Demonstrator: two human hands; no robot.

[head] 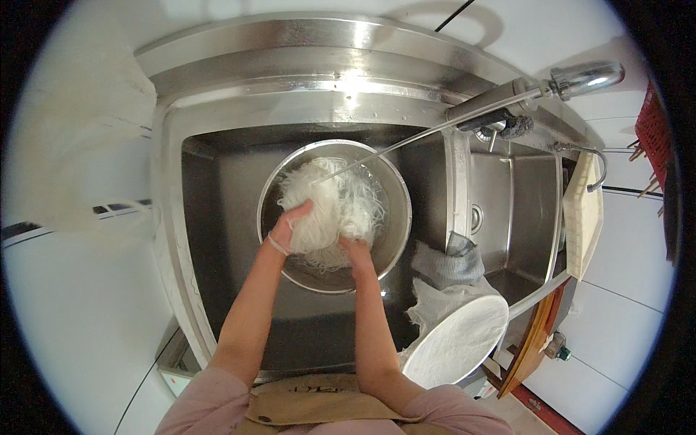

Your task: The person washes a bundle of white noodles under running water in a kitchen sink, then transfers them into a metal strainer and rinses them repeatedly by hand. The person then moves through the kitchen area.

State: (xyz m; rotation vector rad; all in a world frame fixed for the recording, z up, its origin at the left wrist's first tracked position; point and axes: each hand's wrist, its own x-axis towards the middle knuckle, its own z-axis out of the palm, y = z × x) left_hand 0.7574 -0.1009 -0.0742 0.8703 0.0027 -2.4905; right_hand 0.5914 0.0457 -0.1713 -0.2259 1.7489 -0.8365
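A round metal basin (403,217) stands in the large stainless steel sink, holding water and a mass of thin white noodles (318,217). My left hand (285,225) grips a bundle of the noodles at the basin's left side, a strand looped across the wrist. Beside it, my right hand (356,253) is in the basin at the lower edge of the noodles; its fingers are partly hidden under them. A thin stream of water or a thin tube slants down from the tap (511,98) at the upper right to the noodles.
A second sink basin (533,206) lies to the right. Over the divider hangs a grey cloth (451,261), with a round white lid or board (462,342) and clear plastic below it. A cream tray (584,217) and wooden boards (535,337) stand farther right.
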